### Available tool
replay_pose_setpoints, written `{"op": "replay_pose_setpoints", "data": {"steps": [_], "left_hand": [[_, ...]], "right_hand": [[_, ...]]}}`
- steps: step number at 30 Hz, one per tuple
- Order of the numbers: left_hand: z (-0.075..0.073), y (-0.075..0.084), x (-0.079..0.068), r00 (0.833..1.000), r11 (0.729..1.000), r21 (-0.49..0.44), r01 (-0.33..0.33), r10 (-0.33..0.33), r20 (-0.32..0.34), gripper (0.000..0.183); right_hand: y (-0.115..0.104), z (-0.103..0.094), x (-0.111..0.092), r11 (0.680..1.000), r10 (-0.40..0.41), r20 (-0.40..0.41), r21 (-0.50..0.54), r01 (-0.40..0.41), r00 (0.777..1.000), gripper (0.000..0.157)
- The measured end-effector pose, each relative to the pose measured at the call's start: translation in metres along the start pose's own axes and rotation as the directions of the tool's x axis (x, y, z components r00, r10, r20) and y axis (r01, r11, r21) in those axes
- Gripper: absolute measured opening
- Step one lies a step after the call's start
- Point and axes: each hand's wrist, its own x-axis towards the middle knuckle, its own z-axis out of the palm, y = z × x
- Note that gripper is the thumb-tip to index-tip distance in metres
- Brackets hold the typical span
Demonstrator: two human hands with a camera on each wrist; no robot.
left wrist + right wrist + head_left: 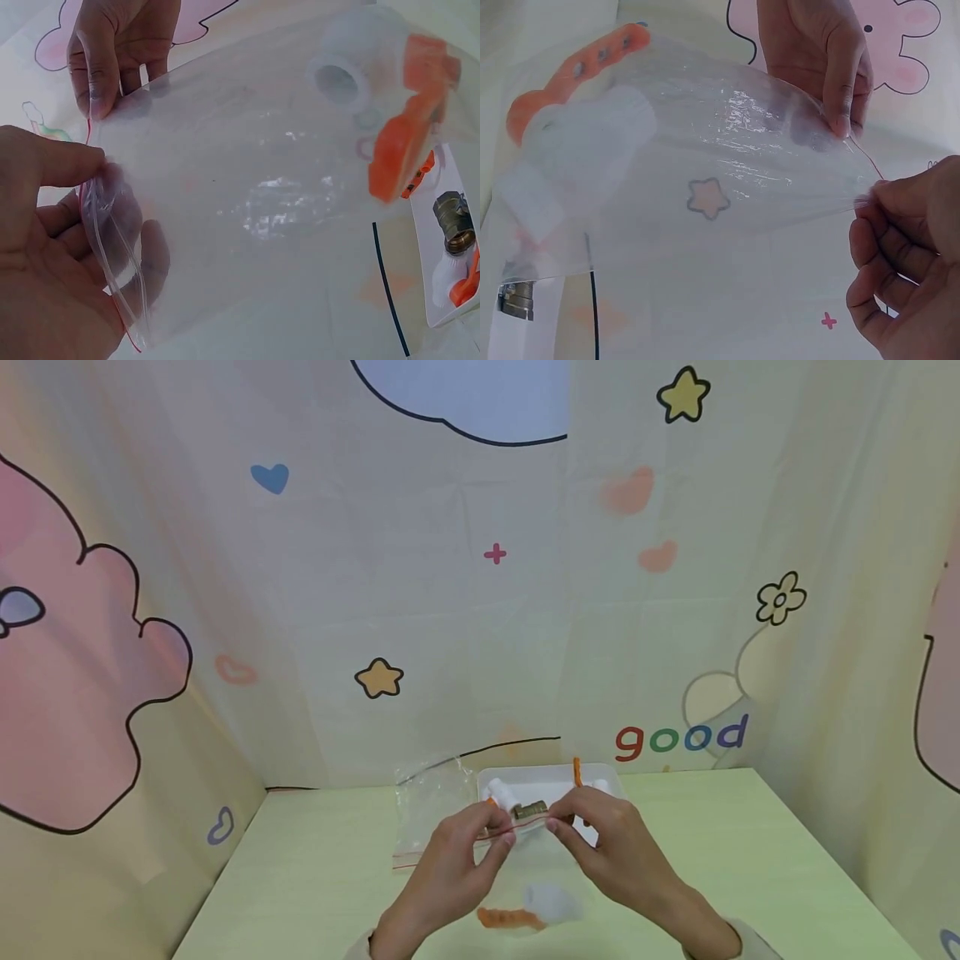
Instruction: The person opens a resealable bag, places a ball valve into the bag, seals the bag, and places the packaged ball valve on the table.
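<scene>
Pinching the red-lined edge between thumbs and fingers, the left hand (461,856) and the right hand (622,847) are holding a clear plastic zip bag (225,142), with a shallow white tray (513,775) and its brass-coloured fitting (531,811) showing beyond them. A white plastic valve with a long orange handle (592,131) is lying inside it, below both hands at the end away from the fingertips. The film is creasing, shining and clouding the valve's outline.
</scene>
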Motion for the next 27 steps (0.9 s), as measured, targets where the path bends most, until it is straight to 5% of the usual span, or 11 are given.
{"op": "replay_pose_setpoints", "data": {"steps": [10, 20, 27], "left_hand": [[-0.0043, -0.0036, -0.0035, 0.999, 0.999, -0.025, 0.04, -0.039, 0.015, 0.006], [-0.0044, -0.005, -0.004, 1.0, 0.997, 0.071, -0.018, 0.019, -0.02, 0.009], [-0.0074, -0.0063, -0.0066, 1.0, 0.998, 0.062, 0.025, -0.024, -0.019, 0.005]], "right_hand": [[0.0022, -0.001, 0.0001, 1.0, -0.004, -0.021, -0.002, 0.004, 1.0, 0.027], [0.0016, -0.0014, -0.0014, 1.0, 0.009, -0.02, -0.007, -0.009, 1.0, 0.026], [0.0024, -0.0057, -0.0017, 1.0, 0.028, -0.027, -0.011, -0.028, 0.999, 0.013]]}}
